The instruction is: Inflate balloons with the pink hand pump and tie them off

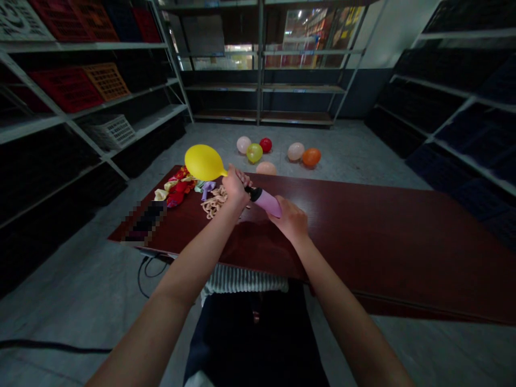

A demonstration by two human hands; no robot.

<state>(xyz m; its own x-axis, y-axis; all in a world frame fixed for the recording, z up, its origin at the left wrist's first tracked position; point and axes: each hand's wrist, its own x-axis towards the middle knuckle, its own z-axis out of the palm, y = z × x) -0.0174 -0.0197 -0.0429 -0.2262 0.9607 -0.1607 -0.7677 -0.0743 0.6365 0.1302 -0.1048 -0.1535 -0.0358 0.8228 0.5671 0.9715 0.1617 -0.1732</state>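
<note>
Balloon pump (266, 202) in both hands (236, 188)

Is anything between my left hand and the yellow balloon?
Nothing visible does. Your left hand is right at the neck of the yellow balloon, where it meets the black nozzle of the pink hand pump. The loose uninflated balloons lie below it.

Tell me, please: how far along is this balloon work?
Done: six inflated balloons, among them an orange one, lie on the floor beyond the table.

In hand: the left hand grips the neck of a yellow balloon at the nozzle of a pink hand pump, and the right hand is on the pump.

Left: a heap of uninflated balloons on the dark red table.
</note>
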